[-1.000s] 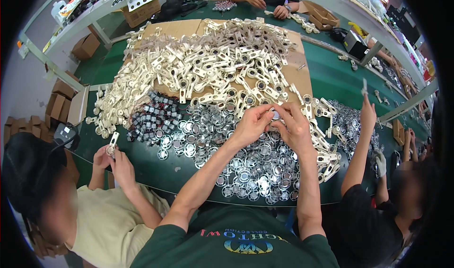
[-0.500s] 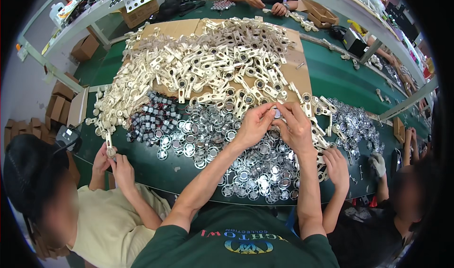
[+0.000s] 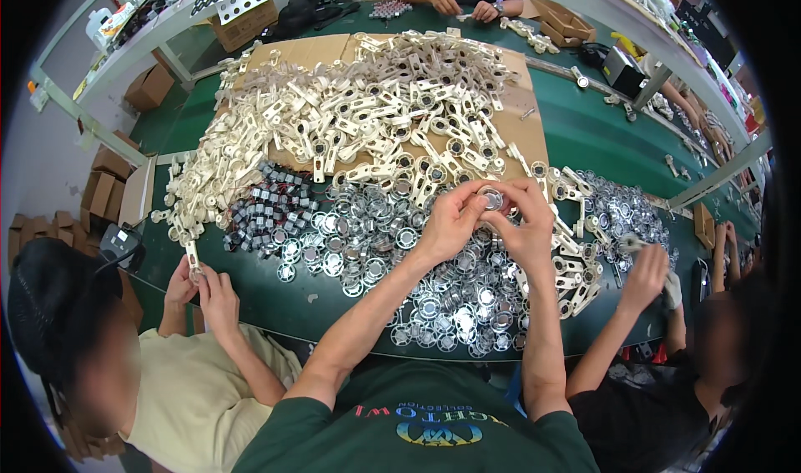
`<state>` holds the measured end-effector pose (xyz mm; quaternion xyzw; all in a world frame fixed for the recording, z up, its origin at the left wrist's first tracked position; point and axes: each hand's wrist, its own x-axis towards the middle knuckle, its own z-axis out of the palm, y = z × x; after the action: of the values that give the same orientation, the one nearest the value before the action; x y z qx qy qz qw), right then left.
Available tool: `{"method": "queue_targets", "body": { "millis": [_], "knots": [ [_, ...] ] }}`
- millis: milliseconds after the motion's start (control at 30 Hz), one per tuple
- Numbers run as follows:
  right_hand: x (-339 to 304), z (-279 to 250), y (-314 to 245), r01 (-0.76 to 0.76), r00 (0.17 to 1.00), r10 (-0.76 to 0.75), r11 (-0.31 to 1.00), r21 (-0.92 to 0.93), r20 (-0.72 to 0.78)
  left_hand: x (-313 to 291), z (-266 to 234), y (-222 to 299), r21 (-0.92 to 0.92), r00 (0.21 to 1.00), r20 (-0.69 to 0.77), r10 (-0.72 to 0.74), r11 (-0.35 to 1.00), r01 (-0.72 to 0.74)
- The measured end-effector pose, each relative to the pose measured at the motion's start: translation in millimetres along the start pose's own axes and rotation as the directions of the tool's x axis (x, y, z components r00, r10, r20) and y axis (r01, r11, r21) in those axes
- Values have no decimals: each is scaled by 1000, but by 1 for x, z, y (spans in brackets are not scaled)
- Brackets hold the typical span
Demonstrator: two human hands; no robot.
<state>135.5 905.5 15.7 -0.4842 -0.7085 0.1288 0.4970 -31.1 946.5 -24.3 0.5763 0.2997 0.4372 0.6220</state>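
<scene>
A round silvery ring-shaped part (image 3: 494,198) is held up between my two hands above the table. My left hand (image 3: 451,223) pinches its left side, while my right hand (image 3: 529,231) has fingers and thumb closed about its right edge. Below and around them spreads a heap of similar clear-and-silver discs (image 3: 434,294). Just beyond my hands lies a large pile of cream plastic handle-shaped parts with round ends (image 3: 367,106), partly on a cardboard sheet (image 3: 534,131). Small dark motor-like blocks with wires (image 3: 269,206) are heaped to the left of the discs.
A co-worker on the left holds a cream part (image 3: 193,256). On the right, another person's hand (image 3: 647,277) is over a second heap of discs (image 3: 622,214). Across the green table (image 3: 584,114) a person handles small parts. Shelf posts (image 3: 722,173) and cardboard boxes (image 3: 150,85) stand around.
The ring-shaped part has tilted in my fingers and shows more of its face. My right fingers have shifted around it. The right co-worker's hand has moved up and right with a part.
</scene>
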Motion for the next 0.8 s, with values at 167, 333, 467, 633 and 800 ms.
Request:
{"method": "queue_targets", "body": {
  "millis": [167, 333, 467, 633, 800],
  "knots": [
    [-16, 8, 20, -331, 932, 363, 865, 376, -15, 1, 9, -8, 177, 979, -32, 199, 966, -190],
    [-21, 8, 21, -283, 935, 344, 864, 416, -79, 1, 19, 2, 318, 950, -87, 300, 912, -259],
    [-15, -4, 42, -426, 887, 461, 806, 412, 15, 16, 11, 4, 326, 981, 6, 194, 927, -185],
    [13, -49, 96, -207, 686, 652, 601, 772, -323, 44, -23, 6, 882, 906, -66, 419, 448, -143],
    [-11, -35, 67, -451, 861, 506, 812, 371, -59, 45, -55, 1, 981, 955, -83, 286, 191, 29]
  ]
}}
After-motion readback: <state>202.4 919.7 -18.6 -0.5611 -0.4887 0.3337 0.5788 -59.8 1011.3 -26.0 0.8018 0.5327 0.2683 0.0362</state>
